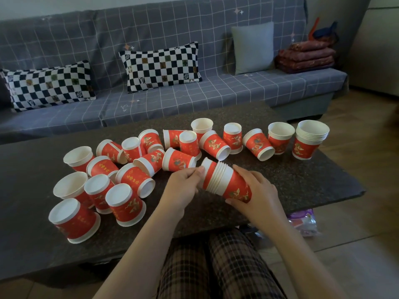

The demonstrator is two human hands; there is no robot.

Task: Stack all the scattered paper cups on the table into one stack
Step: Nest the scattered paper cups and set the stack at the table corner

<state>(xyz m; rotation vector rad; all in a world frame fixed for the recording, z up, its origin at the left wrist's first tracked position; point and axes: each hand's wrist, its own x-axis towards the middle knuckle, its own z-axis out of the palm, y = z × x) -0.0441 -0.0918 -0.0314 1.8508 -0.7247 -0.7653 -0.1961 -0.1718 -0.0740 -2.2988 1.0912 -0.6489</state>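
Held stack (226, 183) lying near-horizontal just above bench (302, 180), long axis up-left to down-right, mouths pointing up-left. Right hand (257, 190) wrapped round stack base end. Left hand (183, 186) at mouth end, fingertips pinched on topmost cup (207, 169), part seated. Nearest loose cup (178, 161) on side, just beyond left hand; left nearer. Scattered cups (121, 175) mostly left: red, white rims, some upright, some inverted, some tipped. Second stack (308, 139) upright, far right.

Both hands forward, right grip (254, 188) curled closed, left grip (183, 182) pinched.
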